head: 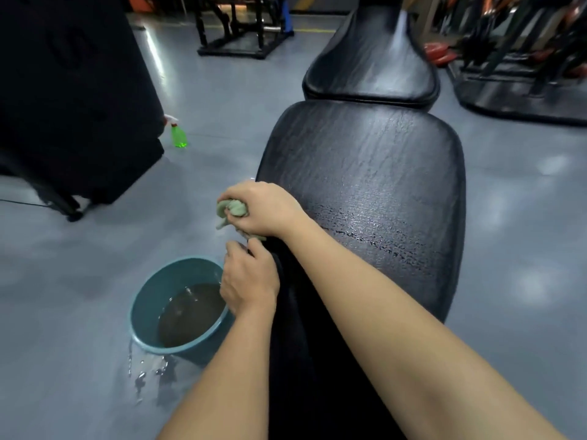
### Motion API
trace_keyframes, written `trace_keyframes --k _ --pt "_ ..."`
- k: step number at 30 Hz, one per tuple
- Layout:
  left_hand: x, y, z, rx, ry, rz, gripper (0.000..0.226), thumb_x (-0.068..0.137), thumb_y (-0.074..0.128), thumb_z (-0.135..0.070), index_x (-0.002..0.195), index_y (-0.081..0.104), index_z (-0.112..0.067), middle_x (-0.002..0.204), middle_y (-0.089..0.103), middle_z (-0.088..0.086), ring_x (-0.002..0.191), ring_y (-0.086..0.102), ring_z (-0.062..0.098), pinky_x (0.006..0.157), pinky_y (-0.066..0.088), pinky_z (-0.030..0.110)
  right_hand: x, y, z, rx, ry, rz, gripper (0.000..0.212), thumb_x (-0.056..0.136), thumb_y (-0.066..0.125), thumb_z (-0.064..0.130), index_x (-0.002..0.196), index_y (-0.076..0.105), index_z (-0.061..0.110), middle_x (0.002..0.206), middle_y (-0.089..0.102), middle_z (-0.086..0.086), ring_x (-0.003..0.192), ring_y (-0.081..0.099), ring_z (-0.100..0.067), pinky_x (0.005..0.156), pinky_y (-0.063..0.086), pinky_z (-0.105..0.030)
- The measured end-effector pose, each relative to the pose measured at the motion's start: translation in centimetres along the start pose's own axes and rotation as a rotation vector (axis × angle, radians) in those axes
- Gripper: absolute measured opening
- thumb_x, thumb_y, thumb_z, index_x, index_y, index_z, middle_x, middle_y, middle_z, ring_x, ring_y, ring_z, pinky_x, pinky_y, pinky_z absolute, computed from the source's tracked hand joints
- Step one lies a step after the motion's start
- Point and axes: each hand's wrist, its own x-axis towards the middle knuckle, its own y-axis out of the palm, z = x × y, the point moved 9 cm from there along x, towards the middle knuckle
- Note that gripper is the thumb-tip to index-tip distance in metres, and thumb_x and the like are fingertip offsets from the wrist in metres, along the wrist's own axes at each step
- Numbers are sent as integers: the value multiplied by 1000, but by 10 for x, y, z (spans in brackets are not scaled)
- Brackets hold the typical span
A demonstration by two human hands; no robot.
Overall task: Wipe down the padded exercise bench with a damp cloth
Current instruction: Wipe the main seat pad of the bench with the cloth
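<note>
Gym room, grey floor (pixel 95 249), dim light, dark frames and racks along the far side. A black padded bench (pixel 365 160) runs away from the person. There is a wet sheen on the near part of the seat, and the far part looks dry.

Green cloth (pixel 233 208) is off the bench's left edge, twisted between both hands. The right hand (pixel 268 211) clamps the bunched upper end, and the left hand (pixel 249 281) grips the lower end, close below.

The step appears to be wringing. The bucket (pixel 149 300) of murky water stands on the floor by the left edge, partly under the left hand. A puddle (pixel 149 373) has already spilled beside it.

Advice: shift the twist over the bucket's mouth and wring until damp, not dripping.

A green spray bottle (pixel 178 136) stands on the floor, well apart.
</note>
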Motion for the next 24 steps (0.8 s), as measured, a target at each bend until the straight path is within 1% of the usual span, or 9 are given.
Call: trace_keyframes --k 3,5,8,12,14,16,20,22,24 --pt "0 0 0 12 1 4 42 103 31 -43 109 54 -9 120 62 21 107 58 44 79 36 45 -12 -3 -4 53 -47 -17 25 86 66 25 111 70 28 111 70 13 107 61 -13 108 40 -30" --pt "1 0 0 11 -3 1 44 102 30 -46 110 55 -10 120 63 21 107 59 44 82 40 46 -33 -11 -10 126 -71 -32 26 86 67 19 112 68 22 114 69 10 106 63 -15 116 36 -33" --pt "1 -1 0 32 -7 9 43 100 29 -44 107 52 -8 117 63 22 103 59 43 79 37 45 -77 -28 -31 193 -35 -86 30 89 69 17 119 67 17 127 67 5 120 64 -18 122 31 -39" --pt "-3 -3 -4 20 26 14 40 98 26 -41 102 48 -8 106 63 20 88 56 38 81 47 47 -169 -66 -62 165 12 -196 30 91 70 16 122 68 15 133 66 7 130 57 -8 123 30 -41" --pt "-5 -5 -10 48 51 35 40 99 25 -39 109 48 -7 110 62 19 92 58 38 80 46 47 -213 -87 -76 140 49 -252 31 91 70 16 123 68 15 135 64 7 134 54 -7 121 32 -46" --pt "-6 -6 -20 121 95 82 42 100 25 -37 117 46 -6 119 58 18 104 59 40 80 43 46 -242 -102 -87 127 106 -292 32 90 72 10 122 69 15 136 64 6 135 54 -8 120 34 -49" --pt "2 -10 -34 253 132 154 45 101 27 -35 128 48 -6 131 49 18 118 53 39 86 42 46 -249 -112 -95 98 175 -395 31 88 73 5 116 70 18 128 67 11 126 60 -6 116 39 -50" --pt "11 -12 -40 170 84 136 49 101 30 -36 133 48 -3 135 47 19 122 50 38 91 43 47 -237 -111 -94 82 191 -432 28 87 74 6 109 69 23 122 68 16 119 63 -3 116 39 -49" --pt "15 -10 -44 30 -1 89 50 101 32 -38 132 46 -2 136 49 20 122 49 39 92 42 47 -221 -106 -92 78 196 -412 25 87 73 7 105 68 24 121 66 20 115 63 -2 119 35 -48"
